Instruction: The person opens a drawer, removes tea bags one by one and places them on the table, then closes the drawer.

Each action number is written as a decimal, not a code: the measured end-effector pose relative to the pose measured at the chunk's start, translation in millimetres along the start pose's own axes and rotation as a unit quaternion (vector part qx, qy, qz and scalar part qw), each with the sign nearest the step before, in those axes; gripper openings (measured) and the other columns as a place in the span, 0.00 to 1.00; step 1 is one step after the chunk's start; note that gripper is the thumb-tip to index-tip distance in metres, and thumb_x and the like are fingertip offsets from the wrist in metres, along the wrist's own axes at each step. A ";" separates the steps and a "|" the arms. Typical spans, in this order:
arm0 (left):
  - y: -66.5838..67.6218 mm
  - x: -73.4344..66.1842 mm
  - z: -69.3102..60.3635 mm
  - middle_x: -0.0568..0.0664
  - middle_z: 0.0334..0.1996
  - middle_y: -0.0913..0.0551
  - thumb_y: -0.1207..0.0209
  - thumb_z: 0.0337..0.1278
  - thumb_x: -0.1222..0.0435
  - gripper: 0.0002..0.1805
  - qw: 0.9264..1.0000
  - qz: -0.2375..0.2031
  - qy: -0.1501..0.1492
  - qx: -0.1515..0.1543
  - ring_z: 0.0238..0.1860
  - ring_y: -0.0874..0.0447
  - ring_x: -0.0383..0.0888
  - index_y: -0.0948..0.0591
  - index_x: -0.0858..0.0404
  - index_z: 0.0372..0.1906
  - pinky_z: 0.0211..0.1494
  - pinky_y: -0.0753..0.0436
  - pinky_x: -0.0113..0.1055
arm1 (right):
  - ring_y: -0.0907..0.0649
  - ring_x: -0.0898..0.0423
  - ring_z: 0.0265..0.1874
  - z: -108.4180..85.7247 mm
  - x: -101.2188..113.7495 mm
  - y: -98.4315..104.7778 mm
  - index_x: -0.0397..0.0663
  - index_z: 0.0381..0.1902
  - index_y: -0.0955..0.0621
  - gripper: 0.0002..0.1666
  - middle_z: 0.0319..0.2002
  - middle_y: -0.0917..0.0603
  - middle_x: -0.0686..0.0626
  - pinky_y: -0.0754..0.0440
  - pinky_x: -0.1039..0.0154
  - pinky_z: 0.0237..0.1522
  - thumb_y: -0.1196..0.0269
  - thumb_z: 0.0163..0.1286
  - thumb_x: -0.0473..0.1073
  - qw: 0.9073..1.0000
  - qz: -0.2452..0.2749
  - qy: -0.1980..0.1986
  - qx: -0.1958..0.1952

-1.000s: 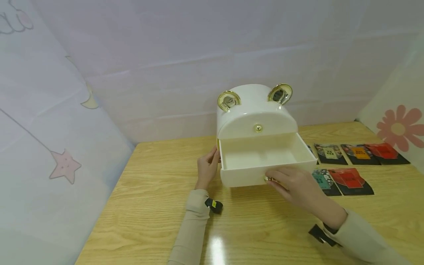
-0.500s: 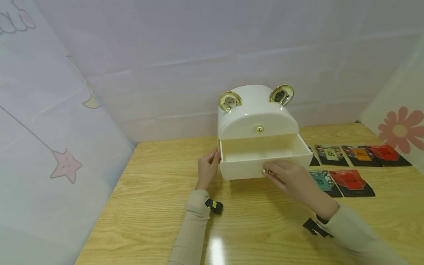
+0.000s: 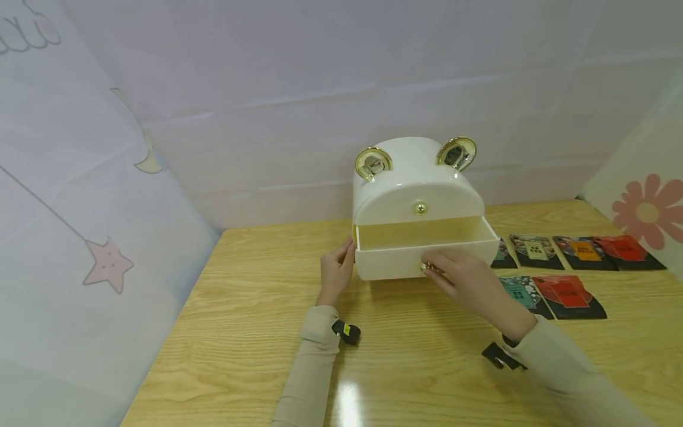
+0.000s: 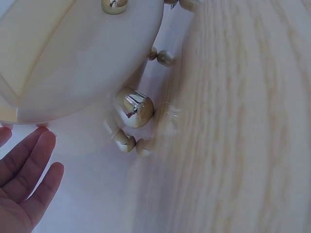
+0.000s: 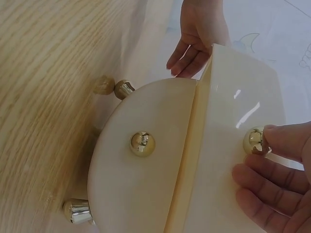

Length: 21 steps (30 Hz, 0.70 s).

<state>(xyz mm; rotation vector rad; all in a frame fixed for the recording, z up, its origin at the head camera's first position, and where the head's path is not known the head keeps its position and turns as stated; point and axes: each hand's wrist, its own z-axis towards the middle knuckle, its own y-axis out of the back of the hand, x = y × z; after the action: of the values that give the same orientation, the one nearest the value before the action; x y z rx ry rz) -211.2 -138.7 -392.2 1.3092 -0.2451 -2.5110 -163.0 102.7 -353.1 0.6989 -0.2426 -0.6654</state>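
Observation:
A white round-topped drawer box with gold ears stands on the table. Its middle drawer is partly pulled out, and the cream inside shows. My right hand pinches the drawer's gold knob between thumb and fingers; the other fingers lie near the drawer front. My left hand touches the box's left side, fingers rather straight in the left wrist view. Below, in the right wrist view, a half-round lower front with its own gold knob is closed. Gold feet hold the box off the table.
Flat printed packets lie in two rows to the right, among them a red one and an orange one. The wooden table meets a pale cloth backdrop behind the box.
The drawer has slid back into the box by some way, my right hand moving inward with its knob. My left hand keeps its place at the box's side.

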 end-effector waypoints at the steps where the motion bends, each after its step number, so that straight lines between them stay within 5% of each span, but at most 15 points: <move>1: 0.0 -0.2 0.0 0.67 0.40 0.20 0.50 0.62 0.72 0.15 1.000 -0.001 0.000 0.000 0.25 0.18 0.56 0.26 0.80 0.49 0.26 0.23 0.26 | 0.18 0.49 0.28 0.5 -0.7 -0.3 0.41 0.36 0.20 0.31 0.31 0.17 0.45 0.20 0.54 0.26 0.61 0.72 0.57 1.000 0.000 0.000 0.001; 9: -0.8 1.9 0.0 0.68 0.45 0.23 0.52 0.64 0.72 0.15 0.999 -0.036 0.010 0.011 0.29 0.17 0.58 0.27 0.80 0.50 0.34 0.17 0.45 | 0.19 0.50 0.27 4.9 -6.8 -2.9 0.40 0.37 0.21 0.21 0.31 0.17 0.45 0.20 0.55 0.27 0.51 0.70 0.52 1.000 0.010 -0.008 0.011; 13: -1.1 2.0 -0.1 0.68 0.45 0.23 0.52 0.64 0.71 0.16 0.999 -0.045 0.018 0.011 0.29 0.17 0.58 0.27 0.79 0.51 0.35 0.17 0.44 | 0.19 0.52 0.26 7.2 -11.8 -6.3 0.40 0.37 0.21 0.14 0.30 0.18 0.46 0.20 0.58 0.26 0.45 0.68 0.47 1.000 0.012 -0.008 0.013; 17: -1.1 1.5 -0.4 0.67 0.46 0.23 0.51 0.64 0.70 0.16 0.999 -0.047 0.020 0.010 0.30 0.17 0.58 0.27 0.79 0.51 0.37 0.17 0.42 | 0.21 0.54 0.24 8.9 -17.0 -10.4 0.40 0.37 0.21 0.18 0.29 0.18 0.46 0.22 0.59 0.24 0.48 0.70 0.50 1.000 0.013 -0.009 0.012; 21: -1.0 1.0 -0.7 0.67 0.44 0.22 0.51 0.64 0.71 0.15 0.999 -0.043 0.019 0.008 0.29 0.18 0.58 0.27 0.79 0.50 0.36 0.17 0.42 | 0.21 0.54 0.23 11.0 -20.8 -13.8 0.39 0.36 0.21 0.10 0.29 0.18 0.45 0.22 0.59 0.23 0.37 0.59 0.39 1.000 0.016 -0.012 0.010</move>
<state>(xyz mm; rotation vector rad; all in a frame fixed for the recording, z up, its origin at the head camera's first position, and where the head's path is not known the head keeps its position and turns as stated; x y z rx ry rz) -211.4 -138.1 -393.7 1.4014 -0.2055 -2.5575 -190.2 102.4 -353.9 0.7048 -0.2811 -0.6418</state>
